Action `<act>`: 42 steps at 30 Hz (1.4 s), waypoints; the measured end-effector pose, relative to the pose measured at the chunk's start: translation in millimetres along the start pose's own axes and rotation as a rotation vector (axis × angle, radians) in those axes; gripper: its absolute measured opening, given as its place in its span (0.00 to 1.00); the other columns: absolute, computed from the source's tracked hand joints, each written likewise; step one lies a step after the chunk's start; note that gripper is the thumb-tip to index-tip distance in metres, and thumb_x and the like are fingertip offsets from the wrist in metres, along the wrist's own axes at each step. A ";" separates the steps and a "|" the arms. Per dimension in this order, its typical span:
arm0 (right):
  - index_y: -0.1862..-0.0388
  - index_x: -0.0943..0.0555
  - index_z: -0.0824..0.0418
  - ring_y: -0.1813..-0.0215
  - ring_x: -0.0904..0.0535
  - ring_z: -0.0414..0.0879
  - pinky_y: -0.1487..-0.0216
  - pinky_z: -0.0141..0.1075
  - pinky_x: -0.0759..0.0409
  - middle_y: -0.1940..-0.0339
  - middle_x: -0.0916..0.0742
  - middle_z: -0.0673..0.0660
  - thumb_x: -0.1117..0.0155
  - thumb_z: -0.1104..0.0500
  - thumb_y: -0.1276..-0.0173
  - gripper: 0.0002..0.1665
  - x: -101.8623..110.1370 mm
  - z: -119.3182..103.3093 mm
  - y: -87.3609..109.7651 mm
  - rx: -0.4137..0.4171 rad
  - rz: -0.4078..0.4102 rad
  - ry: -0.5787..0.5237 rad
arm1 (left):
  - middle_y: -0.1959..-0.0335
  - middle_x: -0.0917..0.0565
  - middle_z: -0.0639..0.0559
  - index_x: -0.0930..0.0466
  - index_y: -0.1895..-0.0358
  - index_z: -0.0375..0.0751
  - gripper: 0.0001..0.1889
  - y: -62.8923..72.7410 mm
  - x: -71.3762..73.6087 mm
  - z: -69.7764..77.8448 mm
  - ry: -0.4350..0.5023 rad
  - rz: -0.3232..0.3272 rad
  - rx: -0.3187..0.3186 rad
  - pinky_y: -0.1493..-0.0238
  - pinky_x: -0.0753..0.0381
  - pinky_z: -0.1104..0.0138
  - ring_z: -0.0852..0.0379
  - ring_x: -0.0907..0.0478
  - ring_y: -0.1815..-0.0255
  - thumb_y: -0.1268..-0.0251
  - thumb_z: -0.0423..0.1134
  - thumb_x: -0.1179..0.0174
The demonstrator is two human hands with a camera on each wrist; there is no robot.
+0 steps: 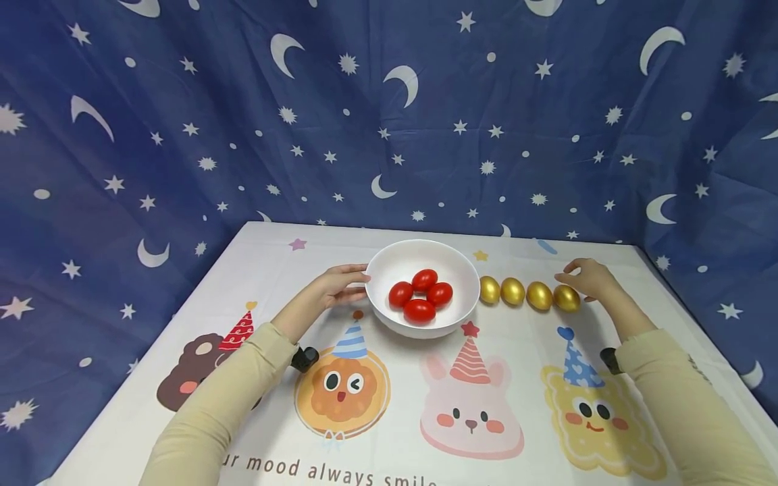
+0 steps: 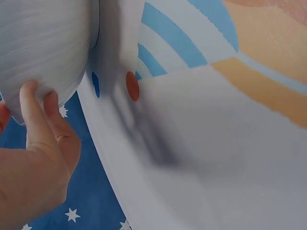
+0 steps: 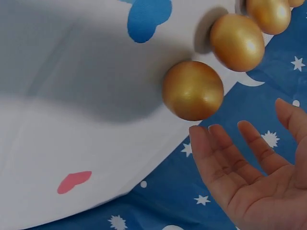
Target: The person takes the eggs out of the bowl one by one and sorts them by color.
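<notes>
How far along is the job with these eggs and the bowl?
Apparently done: four red eggs lie inside the white bowl. Under way: the left hand touches the bowl's side, and the right hand is open beside the rightmost golden egg, not gripping it. Probably left: all four golden eggs, lined up on the table outside the bowl.

Starry blue drapes (image 1: 340, 94) around a cartoon-printed tablecloth (image 1: 404, 391) suggest a staged set.

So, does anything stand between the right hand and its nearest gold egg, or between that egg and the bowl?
Nothing visible blocks the right hand from the rightmost gold egg. Three other gold eggs lie between that egg and the white bowl.
</notes>
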State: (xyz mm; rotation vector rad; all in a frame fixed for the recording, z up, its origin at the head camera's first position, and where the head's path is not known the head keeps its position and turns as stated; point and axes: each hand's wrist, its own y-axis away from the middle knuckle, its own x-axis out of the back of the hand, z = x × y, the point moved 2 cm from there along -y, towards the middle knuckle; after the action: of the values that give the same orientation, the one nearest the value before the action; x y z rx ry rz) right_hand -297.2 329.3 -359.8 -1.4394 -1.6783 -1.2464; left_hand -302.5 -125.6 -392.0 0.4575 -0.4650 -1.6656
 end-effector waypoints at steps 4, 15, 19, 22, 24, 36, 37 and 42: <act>0.44 0.34 0.78 0.52 0.25 0.67 0.65 0.43 0.12 0.47 0.28 0.80 0.48 0.50 0.30 0.31 2.4 -5.2 0.3 0.035 0.007 -0.003 | 0.35 0.32 0.42 0.36 0.31 0.46 0.29 -0.1 -1.1 1.7 -0.010 -0.007 -0.020 0.69 0.14 0.77 0.61 0.21 0.66 0.35 0.32 0.43; 0.45 0.30 0.75 0.62 0.22 0.58 0.64 0.42 0.14 0.53 0.22 0.75 0.45 0.52 0.29 0.27 -5.7 -50.6 8.9 0.216 0.054 -0.097 | 0.47 0.23 0.42 0.32 0.34 0.44 0.27 1.7 -4.2 0.9 -0.052 0.046 -0.075 0.68 0.13 0.76 0.60 0.18 0.68 0.38 0.34 0.38; 0.45 0.28 0.75 0.59 0.21 0.61 0.62 0.44 0.15 0.53 0.20 0.75 0.44 0.53 0.30 0.26 -9.6 -70.3 17.2 0.294 0.073 -0.099 | 0.45 0.24 0.42 0.31 0.34 0.45 0.27 0.3 -3.4 0.0 -0.033 0.046 -0.048 0.68 0.13 0.76 0.61 0.19 0.69 0.38 0.33 0.39; 0.47 0.26 0.73 0.56 0.21 0.62 0.61 0.45 0.14 0.53 0.19 0.74 0.43 0.54 0.30 0.24 -13.2 -84.2 22.9 0.336 0.075 -0.110 | 0.41 0.26 0.42 0.31 0.34 0.47 0.27 -0.6 -2.7 -1.1 -0.021 0.043 -0.025 0.68 0.13 0.76 0.60 0.19 0.67 0.38 0.34 0.39; 0.48 0.25 0.72 0.55 0.22 0.60 0.62 0.42 0.14 0.54 0.19 0.72 0.42 0.54 0.31 0.23 -15.3 -92.6 25.2 0.350 0.077 -0.114 | 0.39 0.27 0.42 0.31 0.34 0.47 0.27 -0.8 -2.4 -1.9 -0.017 0.040 -0.018 0.67 0.13 0.76 0.60 0.20 0.65 0.38 0.34 0.39; 0.48 0.24 0.68 0.58 0.23 0.55 0.57 0.40 0.15 0.56 0.17 0.68 0.38 0.57 0.35 0.21 -26.8 -135.9 27.8 0.382 0.014 0.004 | 0.34 0.32 0.43 0.34 0.32 0.45 0.28 -2.8 -3.4 -1.9 0.035 0.003 -0.022 0.65 0.14 0.77 0.57 0.23 0.57 0.35 0.33 0.41; 0.49 0.23 0.68 0.58 0.23 0.55 0.57 0.41 0.15 0.57 0.17 0.68 0.37 0.57 0.35 0.20 -27.1 -140.1 27.7 0.394 0.009 0.015 | 0.34 0.32 0.43 0.34 0.32 0.45 0.28 -2.5 -3.1 -1.7 0.031 0.004 -0.021 0.65 0.14 0.77 0.56 0.23 0.56 0.35 0.33 0.41; 0.51 0.22 0.68 0.59 0.22 0.54 0.55 0.41 0.15 0.59 0.16 0.66 0.36 0.59 0.37 0.18 -30.1 -164.1 25.4 0.461 -0.022 0.054 | 0.33 0.32 0.43 0.35 0.31 0.45 0.28 -1.1 -1.4 -2.6 0.015 0.009 -0.014 0.66 0.14 0.77 0.54 0.23 0.52 0.35 0.34 0.42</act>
State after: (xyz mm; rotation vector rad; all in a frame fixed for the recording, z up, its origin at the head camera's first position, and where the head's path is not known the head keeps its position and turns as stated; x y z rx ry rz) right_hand -287.4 166.4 -316.5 -1.0996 -1.7995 -0.8253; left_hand -301.9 -124.2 -394.7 0.4568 -0.4441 -1.6548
